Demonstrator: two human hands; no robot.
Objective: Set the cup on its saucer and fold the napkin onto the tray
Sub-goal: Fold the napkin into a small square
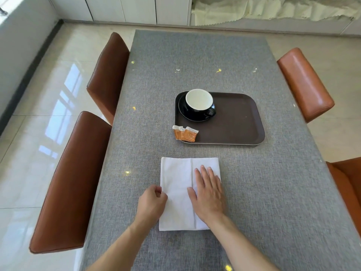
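A black cup [199, 103] with a white inside stands upright on its black saucer [184, 114], in the far left corner of the dark brown tray [236, 124]. A white napkin [177, 184] lies flat on the grey table, nearer to me than the tray, with a crease down its middle. My right hand [208, 192] presses flat on the napkin's right half, fingers spread. My left hand [152, 200] pinches the napkin's left edge between thumb and fingers.
Orange sachets [185, 133] lie across the tray's near left corner. The grey cloth-covered table [273, 192] has brown leather chairs [72, 182] along both long sides. Small shiny flecks dot the cloth. Tiled floor lies to the left.
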